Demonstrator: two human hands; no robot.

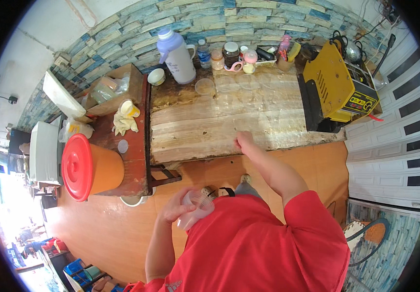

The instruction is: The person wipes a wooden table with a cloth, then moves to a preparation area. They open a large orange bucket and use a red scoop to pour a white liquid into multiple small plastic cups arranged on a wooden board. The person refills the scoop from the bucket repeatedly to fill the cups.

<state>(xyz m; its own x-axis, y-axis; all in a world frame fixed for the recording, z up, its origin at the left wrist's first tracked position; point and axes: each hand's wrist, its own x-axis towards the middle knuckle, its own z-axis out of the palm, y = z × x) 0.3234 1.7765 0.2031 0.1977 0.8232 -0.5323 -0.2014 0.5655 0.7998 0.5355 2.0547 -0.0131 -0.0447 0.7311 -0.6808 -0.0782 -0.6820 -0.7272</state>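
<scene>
Close to my waist, my left hand (180, 207) grips a stack of clear plastic cups (202, 205), tilted, with the open rims facing up and away from me. My right hand (244, 142) is over the front edge of the worn wooden table (180, 127). Its fingers are curled, and whether something thin or clear is between them cannot be made out. Towards the back of the table, several clear round plastic pieces form a row, with one (205, 86) at the left end; they are too transparent to tell cups from lids.
A thermos flask (179, 58), a bowl (156, 77), a water bottle (203, 54) and jars (231, 54) line the back. A yellow machine (328, 80) occupies the right end. On the red side table (133, 164) are a lidded orange bucket (106, 169), a cloth (125, 124) and a cardboard box (131, 85).
</scene>
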